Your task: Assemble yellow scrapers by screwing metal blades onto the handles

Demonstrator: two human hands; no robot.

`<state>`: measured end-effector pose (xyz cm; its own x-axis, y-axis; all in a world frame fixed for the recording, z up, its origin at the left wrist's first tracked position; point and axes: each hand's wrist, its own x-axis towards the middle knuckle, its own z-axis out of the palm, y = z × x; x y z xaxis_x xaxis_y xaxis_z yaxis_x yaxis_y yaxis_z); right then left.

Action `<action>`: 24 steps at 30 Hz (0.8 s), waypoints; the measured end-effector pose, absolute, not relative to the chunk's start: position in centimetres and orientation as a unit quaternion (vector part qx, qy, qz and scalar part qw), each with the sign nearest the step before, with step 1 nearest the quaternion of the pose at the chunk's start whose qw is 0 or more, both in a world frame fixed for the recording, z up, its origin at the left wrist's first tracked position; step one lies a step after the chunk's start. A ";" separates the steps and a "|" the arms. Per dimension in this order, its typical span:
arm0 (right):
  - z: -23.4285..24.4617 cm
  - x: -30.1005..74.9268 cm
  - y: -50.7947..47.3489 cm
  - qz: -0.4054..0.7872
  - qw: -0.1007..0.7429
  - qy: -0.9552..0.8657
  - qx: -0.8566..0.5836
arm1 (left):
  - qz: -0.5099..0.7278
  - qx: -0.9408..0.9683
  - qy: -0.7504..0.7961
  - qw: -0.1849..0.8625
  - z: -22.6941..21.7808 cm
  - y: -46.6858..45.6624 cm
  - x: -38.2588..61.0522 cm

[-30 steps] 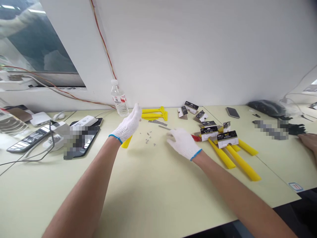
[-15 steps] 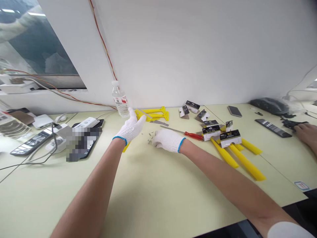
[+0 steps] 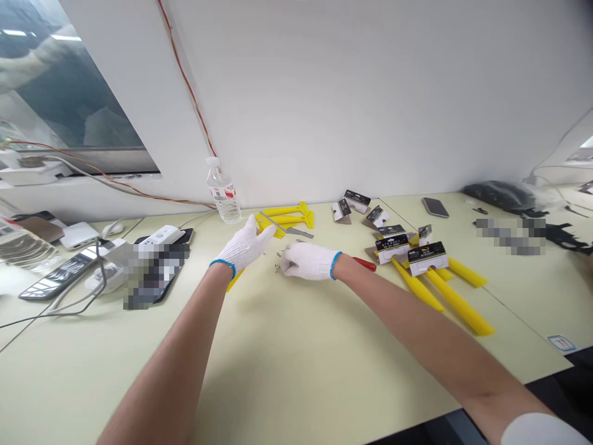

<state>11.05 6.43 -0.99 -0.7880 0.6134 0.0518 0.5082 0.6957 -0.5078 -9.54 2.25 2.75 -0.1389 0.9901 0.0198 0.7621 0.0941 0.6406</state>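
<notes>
My left hand (image 3: 245,246), in a white knit glove with a blue cuff, hangs just above the table with its fingers apart and holds nothing. A thin metal strip (image 3: 272,223) lies across yellow plastic scrapers (image 3: 290,216) just beyond its fingertips. My right hand (image 3: 308,261), gloved the same way, is bunched low over several small screws (image 3: 278,261). Its fingers hide part of them. A red-handled screwdriver (image 3: 364,264) lies to the right, its shaft hidden behind my right wrist.
Carded packs (image 3: 427,257) and long yellow wedges (image 3: 458,303) lie on the pale table (image 3: 296,371) to the right. A water bottle (image 3: 223,194) stands by the wall. A power strip (image 3: 160,236), wires and a phone (image 3: 435,207) lie farther out.
My right hand has moved left over the screws, and the screwdriver's shaft is now covered by my right wrist. My left hand has shifted slightly right. The co-worker's hand has withdrawn to the right edge.
</notes>
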 end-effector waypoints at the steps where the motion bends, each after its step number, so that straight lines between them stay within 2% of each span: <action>1: -0.7 11.4 6.2 0.234 0.130 -0.909 -0.319 | 0.265 0.628 0.702 0.207 2.7 2.3 -9.5; 5: 0.4 12.4 6.2 0.184 0.250 -0.865 -0.395 | 0.259 0.672 0.669 0.185 2.4 2.4 -8.9; 7: 0.7 12.5 6.4 0.167 0.275 -0.849 -0.420 | 0.253 0.688 0.653 0.189 2.3 2.4 -8.3; 16: -0.1 12.1 6.7 0.181 0.220 -0.856 -0.432 | 0.228 0.710 0.635 0.204 2.5 1.7 -6.0; 24: -0.7 12.8 7.6 0.262 0.240 -0.829 -0.432 | 0.242 0.720 0.619 0.197 2.3 1.9 -6.3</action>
